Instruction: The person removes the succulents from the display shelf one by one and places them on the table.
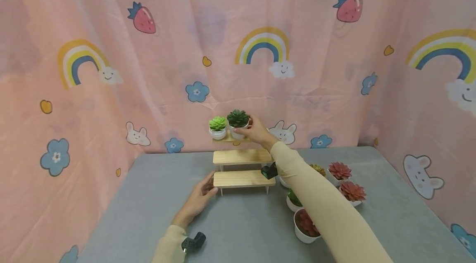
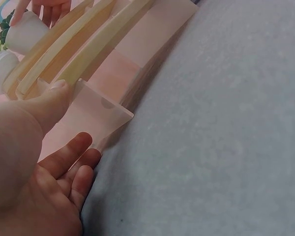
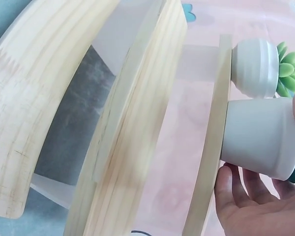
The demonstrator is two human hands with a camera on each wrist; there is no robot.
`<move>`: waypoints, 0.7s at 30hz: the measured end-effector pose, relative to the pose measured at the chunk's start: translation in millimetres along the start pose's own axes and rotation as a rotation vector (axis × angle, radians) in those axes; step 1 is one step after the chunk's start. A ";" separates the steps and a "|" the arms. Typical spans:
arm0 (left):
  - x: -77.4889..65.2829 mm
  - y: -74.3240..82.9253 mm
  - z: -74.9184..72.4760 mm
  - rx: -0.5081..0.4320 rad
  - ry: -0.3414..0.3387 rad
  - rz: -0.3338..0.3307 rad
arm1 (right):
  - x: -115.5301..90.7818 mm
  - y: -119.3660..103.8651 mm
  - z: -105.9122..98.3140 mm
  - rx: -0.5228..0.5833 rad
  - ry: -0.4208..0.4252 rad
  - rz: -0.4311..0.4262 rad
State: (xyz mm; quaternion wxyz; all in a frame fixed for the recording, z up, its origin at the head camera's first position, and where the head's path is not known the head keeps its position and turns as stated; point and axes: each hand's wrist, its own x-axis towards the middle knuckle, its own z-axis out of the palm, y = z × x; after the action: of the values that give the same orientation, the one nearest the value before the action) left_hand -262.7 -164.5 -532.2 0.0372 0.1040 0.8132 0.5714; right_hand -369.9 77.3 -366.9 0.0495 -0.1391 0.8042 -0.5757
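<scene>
A three-step display stand with wooden treads (image 1: 243, 178) and clear side panels (image 2: 96, 108) stands on the table. My right hand (image 1: 256, 131) grips a white pot (image 3: 260, 137) holding a dark green artificial succulent (image 1: 238, 118); the pot's base is right at the top tread (image 3: 214, 128). Beside it on that tread sits a light green succulent (image 1: 217, 123) in a ribbed white pot (image 3: 255, 68). My left hand (image 1: 198, 197) holds the left end of the lowest tread, thumb (image 2: 54, 98) against its edge and the visible fingers loosely bent beside the clear panel.
Right of the stand, partly behind my right sleeve (image 1: 320, 197), are several more potted succulents, including red ones (image 1: 340, 171) (image 1: 352, 192) and a dark red one (image 1: 307, 223). A grey table (image 1: 148, 197) lies beneath; a pink patterned curtain (image 1: 167, 73) hangs behind.
</scene>
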 end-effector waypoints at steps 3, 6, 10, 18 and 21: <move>0.2 0.2 0.1 0.006 0.001 -0.002 | -1.4 0.9 -1.5 -0.019 0.006 0.001; 0.4 0.8 -0.2 0.002 -0.001 0.000 | -3.1 -0.1 -2.8 -0.029 0.009 -0.010; 0.7 1.9 -0.6 0.001 -0.008 0.004 | -5.9 -2.7 -5.2 -0.030 0.010 -0.035; 0.3 1.6 -0.4 -0.001 -0.001 -0.001 | -10.9 -6.5 -13.5 -0.040 0.013 -0.040; 0.1 0.8 -0.3 -0.004 -0.001 -0.002 | -14.5 -7.3 -17.5 -0.042 0.012 -0.056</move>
State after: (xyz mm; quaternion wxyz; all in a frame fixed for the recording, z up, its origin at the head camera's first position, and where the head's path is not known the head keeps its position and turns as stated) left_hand -262.8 -164.5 -531.4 0.0385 0.1037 0.8120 0.5731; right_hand -359.0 95.1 -355.3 0.0257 -0.1592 0.8121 -0.5608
